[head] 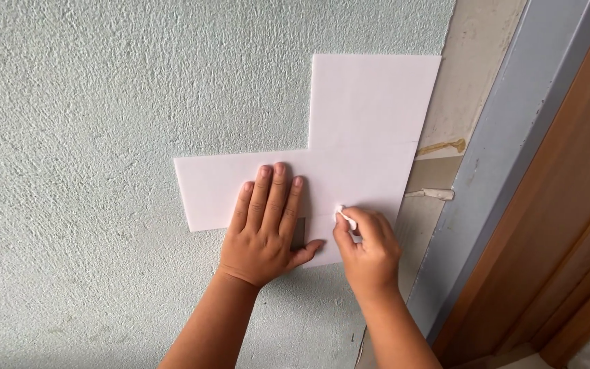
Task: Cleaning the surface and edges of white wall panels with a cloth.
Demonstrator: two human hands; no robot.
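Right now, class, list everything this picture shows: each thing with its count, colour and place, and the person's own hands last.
textured wall: one, pale green-grey, fills the left and middle of the view.
cut sheet: one, white, L-shaped, flat against the wall, near the frame.
small opening: one, dark grey, in the sheet's lower part beside the left thumb.
bare plaster strip: one, beige, between the wall and the frame.
metal frame: one, blue-grey, running diagonally at right.
wooden trim: one, brown, right of the metal frame.
small white piece: one, white, pinched at the sheet's surface; too small to tell what it is.
left hand: flat, fingers spread, pressing the sheet.
right hand: pinching the white piece against the sheet.
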